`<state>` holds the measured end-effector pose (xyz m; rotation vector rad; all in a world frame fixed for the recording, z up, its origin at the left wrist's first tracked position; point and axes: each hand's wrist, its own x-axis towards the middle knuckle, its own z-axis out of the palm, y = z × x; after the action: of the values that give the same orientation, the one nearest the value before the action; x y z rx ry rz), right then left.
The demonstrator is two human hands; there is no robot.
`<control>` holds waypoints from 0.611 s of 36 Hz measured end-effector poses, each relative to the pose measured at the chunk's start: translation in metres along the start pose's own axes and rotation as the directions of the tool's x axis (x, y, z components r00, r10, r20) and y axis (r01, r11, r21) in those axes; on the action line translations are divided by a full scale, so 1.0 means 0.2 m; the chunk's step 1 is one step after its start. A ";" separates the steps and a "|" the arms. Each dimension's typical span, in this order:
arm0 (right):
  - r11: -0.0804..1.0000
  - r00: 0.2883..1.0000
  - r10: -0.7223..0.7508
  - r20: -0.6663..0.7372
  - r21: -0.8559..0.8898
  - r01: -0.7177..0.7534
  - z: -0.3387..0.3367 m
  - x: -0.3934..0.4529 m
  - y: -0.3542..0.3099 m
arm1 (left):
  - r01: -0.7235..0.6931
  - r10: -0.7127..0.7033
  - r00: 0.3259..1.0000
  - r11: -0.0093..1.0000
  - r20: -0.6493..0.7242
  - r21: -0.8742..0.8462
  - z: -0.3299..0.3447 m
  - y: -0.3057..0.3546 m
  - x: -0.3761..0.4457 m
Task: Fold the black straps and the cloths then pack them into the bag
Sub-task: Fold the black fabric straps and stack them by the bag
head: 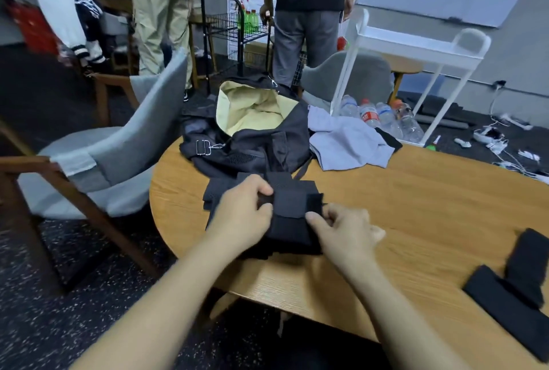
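Note:
A folded stack of black straps [292, 206] lies on the wooden table [401, 215] near its left edge. My left hand [243, 215] pinches the stack's left side between thumb and fingers. On the stack's right side, my right hand [341, 230] pinches the edge. Just behind the stack, the black bag [252, 144] stands open, showing its cream lining. A pale lavender cloth [347, 141] lies crumpled to the right of the bag. More black straps [517, 286] lie unfolded at the table's right front.
A grey upholstered chair [118, 156] with wooden arms stands close on the left. Behind the table are a white cart [416, 52], water bottles [383, 117] on the floor, a wire rack and two standing people [309, 13].

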<state>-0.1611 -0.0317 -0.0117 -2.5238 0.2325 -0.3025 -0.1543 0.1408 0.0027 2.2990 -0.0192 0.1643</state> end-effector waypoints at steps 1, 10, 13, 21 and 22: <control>1.000 1.000 -0.023 0.019 -0.018 0.023 0.03 -0.01 -0.05 | 0.017 -0.017 1.000 1.000 -0.009 0.000 -0.04 -0.05 0.00; 0.977 0.990 -0.113 0.082 -0.173 0.125 0.24 -0.02 -0.21 | 0.061 -0.060 0.998 0.996 -0.013 0.058 -0.14 -0.30 0.05; 0.969 0.990 -0.114 0.083 -0.212 0.130 0.26 -0.01 -0.19 | 0.051 -0.049 0.999 0.995 -0.024 0.085 -0.12 -0.31 0.05; 0.943 0.984 -0.177 -0.034 -0.291 0.159 0.28 -0.01 -0.17 | 0.046 -0.011 0.991 0.964 -0.136 0.261 -0.07 -0.32 0.03; 0.937 0.972 -0.221 -0.085 -0.296 0.187 0.28 -0.02 -0.16 | -0.011 0.063 0.983 0.959 -0.174 0.284 -0.07 -0.32 0.02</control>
<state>-0.1472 0.0261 -0.0396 -2.8271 0.0605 -0.5346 -0.1484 0.1929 -0.0349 2.5603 0.0578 0.4195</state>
